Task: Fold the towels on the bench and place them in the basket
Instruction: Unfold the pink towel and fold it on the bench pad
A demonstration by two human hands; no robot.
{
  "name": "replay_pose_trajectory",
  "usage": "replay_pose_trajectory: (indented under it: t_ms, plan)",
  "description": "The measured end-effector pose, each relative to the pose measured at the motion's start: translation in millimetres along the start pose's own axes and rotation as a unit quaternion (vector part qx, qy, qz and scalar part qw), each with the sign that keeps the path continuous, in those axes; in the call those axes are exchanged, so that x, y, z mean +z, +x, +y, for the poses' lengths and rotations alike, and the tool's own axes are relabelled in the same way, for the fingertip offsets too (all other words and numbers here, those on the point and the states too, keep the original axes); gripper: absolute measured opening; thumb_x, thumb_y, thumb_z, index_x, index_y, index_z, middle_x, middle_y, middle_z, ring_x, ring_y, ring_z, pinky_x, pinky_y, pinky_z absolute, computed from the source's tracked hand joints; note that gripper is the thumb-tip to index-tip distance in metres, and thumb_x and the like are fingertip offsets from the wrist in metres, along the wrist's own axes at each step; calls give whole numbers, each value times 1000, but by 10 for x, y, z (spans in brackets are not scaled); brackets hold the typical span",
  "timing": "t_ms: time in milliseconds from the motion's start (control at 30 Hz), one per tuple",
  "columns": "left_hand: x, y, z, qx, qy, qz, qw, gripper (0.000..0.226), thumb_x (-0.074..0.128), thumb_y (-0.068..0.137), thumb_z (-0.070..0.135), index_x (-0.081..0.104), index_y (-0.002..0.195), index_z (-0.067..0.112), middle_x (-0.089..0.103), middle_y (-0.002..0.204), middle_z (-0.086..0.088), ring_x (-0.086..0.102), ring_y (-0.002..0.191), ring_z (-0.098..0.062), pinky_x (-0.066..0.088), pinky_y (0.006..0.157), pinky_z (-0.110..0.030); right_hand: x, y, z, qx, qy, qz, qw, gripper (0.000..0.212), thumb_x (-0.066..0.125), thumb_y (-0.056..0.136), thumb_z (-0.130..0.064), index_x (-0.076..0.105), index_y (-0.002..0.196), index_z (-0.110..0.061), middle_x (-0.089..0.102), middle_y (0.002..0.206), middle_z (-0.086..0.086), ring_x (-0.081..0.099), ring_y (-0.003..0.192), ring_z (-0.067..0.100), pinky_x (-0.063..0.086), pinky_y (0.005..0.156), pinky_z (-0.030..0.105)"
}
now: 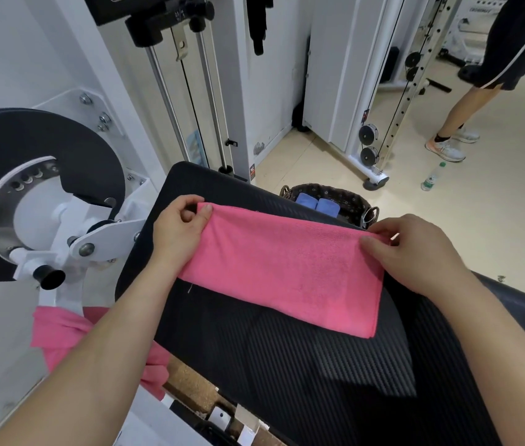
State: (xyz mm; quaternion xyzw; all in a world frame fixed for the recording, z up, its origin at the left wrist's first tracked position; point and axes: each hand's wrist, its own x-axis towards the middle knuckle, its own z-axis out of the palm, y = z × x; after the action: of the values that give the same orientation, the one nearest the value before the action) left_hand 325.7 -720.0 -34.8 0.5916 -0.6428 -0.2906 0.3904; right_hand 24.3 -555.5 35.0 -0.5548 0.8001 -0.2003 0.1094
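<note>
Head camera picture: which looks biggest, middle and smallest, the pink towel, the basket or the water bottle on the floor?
1. pink towel, by far the largest.
2. basket, partly hidden behind the bench.
3. water bottle, smallest; it is farther away, so real size is unsure.

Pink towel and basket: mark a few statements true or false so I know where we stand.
1. The left hand and right hand each pinch a far corner of the pink towel. True.
2. The basket is empty. False: two blue towels lie in it.
3. The pink towel lies on the bench. True.
4. The water bottle stands on the bench. False: it stands on the floor.
</note>
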Motion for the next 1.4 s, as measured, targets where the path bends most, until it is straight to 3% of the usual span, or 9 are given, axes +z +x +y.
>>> replay_pose_trajectory:
  t_ms: [133,267,533,667,767,967,1200,1333,1400]
  plan:
    - [-42,-38,11,49,77,-68,993,31,63,90,36,64,120,32,51,109,5,51,93,-8,41,84,-22,-121,80,33,-2,17,-70,997,9,70,79,-24,72,87,-30,58,73,-21,54,70,2,35,57,16]
    - [-54,-50,73,74,99,-58,991,15,74,81,27,64,88,35,57,101,10,53,89,-4,44,80,-25,-177,170,-24,2,15,-106,994,12,70,75,-15,66,72,-25,62,73,-9,54,68,6,36,54,23]
    - [-385,-138,105,-66,-191,-62,977,18,76,80,18,78,82,36,75,85,7,67,82,-9,52,68,-17,-482,432,-334,-14,64,-239,969,14,65,85,-4,73,90,-14,70,75,6,61,63,12,48,54,21]
    - [-925,-292,282,-21,-240,34,970,26,67,85,2,76,83,26,71,82,7,63,86,-13,51,82,-26,-705,667,-725,-47,221,-146,963,16,64,83,6,72,90,-6,68,80,14,64,52,7,51,47,14]
    - [-1240,-706,385,35,-185,91,978,33,70,81,-2,75,84,31,71,82,14,63,80,-1,50,75,-11,-739,772,-922,-146,228,-45,962,21,69,78,-1,75,80,-22,66,73,3,53,51,6,44,47,19]
    - [-779,-1767,-121,13,13,3,1000,50,75,68,-7,68,82,41,64,91,21,57,83,2,42,68,-6,-247,635,-723,-299,53,-74,950,32,62,68,12,78,83,-13,63,85,0,63,80,21,53,82,35]
    - [-85,-2459,-473,62,137,-140,979,46,61,50,3,43,78,34,40,70,29,37,72,7,32,61,-12,30,457,-383,-387,-104,-121,908,29,57,67,11,74,82,-8,62,87,10,62,82,30,53,73,40]
    - [-23,-2613,-377,77,188,-189,961,66,57,62,12,47,123,37,62,98,18,54,89,-6,47,78,-24,-13,408,-391,-394,-220,-113,885,27,54,70,3,68,87,-12,59,90,4,53,90,29,48,71,40]
    - [-36,-2628,-325,97,246,-241,934,81,49,74,17,23,145,45,60,114,15,54,104,-13,45,90,-32,-36,344,-408,-372,-302,-100,872,29,54,70,-7,63,94,-22,54,93,-4,49,96,23,42,73,35]
